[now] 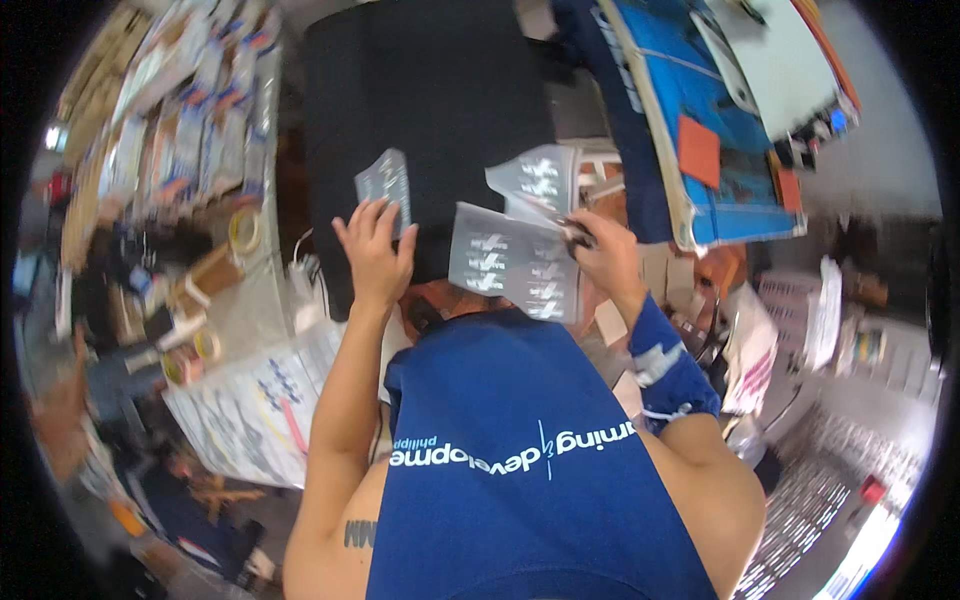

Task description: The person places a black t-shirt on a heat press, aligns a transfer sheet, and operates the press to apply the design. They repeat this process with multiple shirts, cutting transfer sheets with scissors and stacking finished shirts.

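A black cloth (430, 100) lies spread on the surface ahead of me. My left hand (375, 255) presses a small clear sheet with printed marks (385, 182) flat onto it. My right hand (605, 255) grips dark scissors (578, 236) at the edge of a larger clear sheet of white printed marks (515, 262), which hangs over the near edge of the cloth. A curled piece of the same sheet (535, 178) stands just beyond it. My blue top (520, 450) fills the lower middle of the view.
A roll of tape (243, 230) and several small items crowd the table at left, with packets (200, 120) stacked behind. A blue frame with orange patches (720, 130) lies at upper right. Papers (255, 410) lie at lower left, more sheets (820, 480) at lower right.
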`<control>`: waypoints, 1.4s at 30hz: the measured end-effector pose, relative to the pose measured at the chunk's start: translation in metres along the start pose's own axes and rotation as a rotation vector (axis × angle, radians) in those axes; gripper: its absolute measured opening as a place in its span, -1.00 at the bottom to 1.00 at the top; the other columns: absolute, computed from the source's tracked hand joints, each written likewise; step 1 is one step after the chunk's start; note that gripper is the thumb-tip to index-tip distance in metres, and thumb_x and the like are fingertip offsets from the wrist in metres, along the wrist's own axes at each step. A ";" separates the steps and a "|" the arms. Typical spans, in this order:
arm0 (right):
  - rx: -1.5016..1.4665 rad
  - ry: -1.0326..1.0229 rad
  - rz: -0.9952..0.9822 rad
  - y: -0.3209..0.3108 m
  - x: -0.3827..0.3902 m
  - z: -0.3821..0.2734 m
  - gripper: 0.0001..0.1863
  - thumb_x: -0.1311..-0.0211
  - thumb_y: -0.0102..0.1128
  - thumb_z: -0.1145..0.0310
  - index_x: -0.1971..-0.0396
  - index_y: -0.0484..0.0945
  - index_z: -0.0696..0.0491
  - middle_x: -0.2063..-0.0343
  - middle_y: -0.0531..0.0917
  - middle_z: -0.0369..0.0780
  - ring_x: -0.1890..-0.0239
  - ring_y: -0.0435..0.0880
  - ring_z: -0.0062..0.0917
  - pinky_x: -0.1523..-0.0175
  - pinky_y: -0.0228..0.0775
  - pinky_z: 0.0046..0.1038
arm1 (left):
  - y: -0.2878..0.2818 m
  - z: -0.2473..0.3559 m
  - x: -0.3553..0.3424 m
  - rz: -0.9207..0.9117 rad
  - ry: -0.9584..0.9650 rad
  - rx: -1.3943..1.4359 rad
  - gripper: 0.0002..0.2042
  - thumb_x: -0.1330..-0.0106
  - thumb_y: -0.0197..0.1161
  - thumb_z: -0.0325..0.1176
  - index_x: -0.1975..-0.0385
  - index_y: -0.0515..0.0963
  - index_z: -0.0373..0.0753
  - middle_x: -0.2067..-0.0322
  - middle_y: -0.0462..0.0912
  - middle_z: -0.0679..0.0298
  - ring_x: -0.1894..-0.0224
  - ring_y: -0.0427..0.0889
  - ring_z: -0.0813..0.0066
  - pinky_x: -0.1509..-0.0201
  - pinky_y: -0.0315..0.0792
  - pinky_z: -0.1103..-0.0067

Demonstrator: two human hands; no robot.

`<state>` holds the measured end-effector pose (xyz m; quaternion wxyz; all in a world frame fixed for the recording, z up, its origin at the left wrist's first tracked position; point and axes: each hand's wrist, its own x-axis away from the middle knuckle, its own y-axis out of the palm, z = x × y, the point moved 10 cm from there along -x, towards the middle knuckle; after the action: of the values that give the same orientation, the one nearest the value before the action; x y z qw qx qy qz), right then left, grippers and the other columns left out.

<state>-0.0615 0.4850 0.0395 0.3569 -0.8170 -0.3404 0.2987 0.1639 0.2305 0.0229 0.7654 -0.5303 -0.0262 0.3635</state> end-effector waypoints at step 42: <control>-0.420 0.411 0.030 0.015 0.009 -0.021 -0.39 -0.03 0.61 0.23 -0.05 0.52 0.13 0.33 0.70 -0.22 0.31 0.67 -0.54 0.14 0.54 -0.47 | 0.011 0.008 -0.089 -0.389 0.153 0.112 -0.28 0.07 0.58 -0.45 -0.23 0.50 -0.15 -0.04 0.57 0.15 -0.13 0.52 0.11 -0.23 0.41 0.27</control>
<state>-0.0355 0.4765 0.0369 0.2370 -0.9212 -0.3034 0.0553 0.0896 0.1866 0.0476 0.8491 -0.4982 -0.0494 0.1685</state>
